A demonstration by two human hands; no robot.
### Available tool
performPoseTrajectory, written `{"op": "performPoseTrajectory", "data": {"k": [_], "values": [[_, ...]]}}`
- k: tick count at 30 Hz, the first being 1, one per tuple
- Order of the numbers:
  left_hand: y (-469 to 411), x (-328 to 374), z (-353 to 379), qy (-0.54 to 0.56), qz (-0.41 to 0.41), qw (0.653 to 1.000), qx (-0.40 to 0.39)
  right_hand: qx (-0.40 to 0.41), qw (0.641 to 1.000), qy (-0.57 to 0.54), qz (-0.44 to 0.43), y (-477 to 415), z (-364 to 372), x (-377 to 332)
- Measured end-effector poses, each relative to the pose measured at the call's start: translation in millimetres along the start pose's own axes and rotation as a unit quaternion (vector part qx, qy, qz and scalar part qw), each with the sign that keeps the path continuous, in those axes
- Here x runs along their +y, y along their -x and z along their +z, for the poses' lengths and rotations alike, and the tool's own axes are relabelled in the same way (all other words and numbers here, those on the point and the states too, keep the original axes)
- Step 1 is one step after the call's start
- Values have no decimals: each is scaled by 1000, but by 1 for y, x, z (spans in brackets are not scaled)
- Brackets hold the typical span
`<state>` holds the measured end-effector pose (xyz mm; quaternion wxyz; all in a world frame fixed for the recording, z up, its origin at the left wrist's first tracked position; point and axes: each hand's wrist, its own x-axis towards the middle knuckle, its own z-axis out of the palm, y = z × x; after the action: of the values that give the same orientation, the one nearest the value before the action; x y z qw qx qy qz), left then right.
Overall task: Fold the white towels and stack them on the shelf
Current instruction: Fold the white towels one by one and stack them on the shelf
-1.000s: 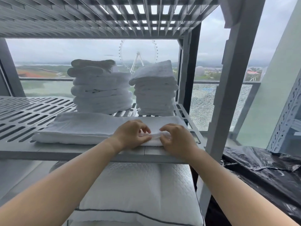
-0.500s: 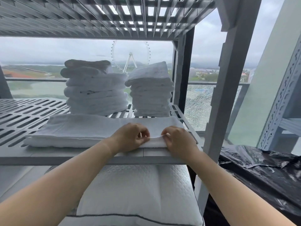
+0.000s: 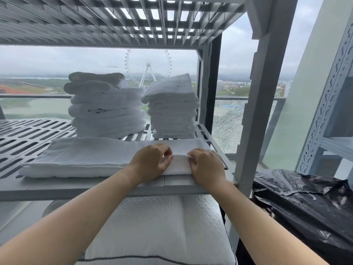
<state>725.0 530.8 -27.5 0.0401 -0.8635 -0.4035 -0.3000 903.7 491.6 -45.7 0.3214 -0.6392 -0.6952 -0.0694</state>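
A long white towel (image 3: 86, 157), folded lengthwise, lies along the front of the grey slatted shelf (image 3: 28, 136). My left hand (image 3: 150, 161) and my right hand (image 3: 207, 166) rest on its right end, a short gap between them. Both pinch a raised fold of the cloth with fingertips and thumbs. Behind the towel stand two stacks of folded white towels: a wider stack (image 3: 107, 106) at centre and a narrower one (image 3: 172, 106) to its right.
A grey upright post (image 3: 256, 111) bounds the shelf on the right. A white quilted pillow (image 3: 156, 230) fills the level below. Black plastic sheeting (image 3: 305, 207) lies at lower right. The slatted upper shelf (image 3: 133, 20) hangs overhead. Cracked glass (image 3: 225, 129) is behind.
My hands have drawn slightly apart along the towel's near edge, so a strip of raised cloth shows between them. The view has shifted a little to the right.
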Motion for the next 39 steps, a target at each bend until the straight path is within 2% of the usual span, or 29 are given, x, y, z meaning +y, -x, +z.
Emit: {"op": "performPoseTrajectory", "data": {"k": [4,6,10,15,17,22,26,30,32,36,39], "values": [[3,-1,1,28,15,999,41,96,995,13,-20,5,5,-2],[4,-2,1,30,28,999,23,100,994,22,-32,6,5,-2],[6,-7,3,40,57,996,-55,38,999,-4,-35,6,4,0],[-2,-14,6,19,64,995,-80,-53,997,-31,-40,-3,4,2],[-11,-20,4,-12,61,992,-112,-83,996,-26,-33,-12,8,-1],[-23,-51,-10,-66,5,980,-187,-134,989,-47,-50,-33,26,-24],[-18,-63,-12,-19,-28,984,-172,-148,983,-84,-70,-42,26,-26],[-24,-54,-5,-2,-25,986,-164,-81,982,-172,-6,-53,16,-21],[-26,-48,-1,9,-13,987,-159,-57,984,-170,23,-63,10,-17],[-26,-43,2,52,14,988,-148,-94,987,-104,80,-79,5,-5],[-27,-43,0,105,4,983,-150,-124,985,-57,103,-80,13,-1]]}}
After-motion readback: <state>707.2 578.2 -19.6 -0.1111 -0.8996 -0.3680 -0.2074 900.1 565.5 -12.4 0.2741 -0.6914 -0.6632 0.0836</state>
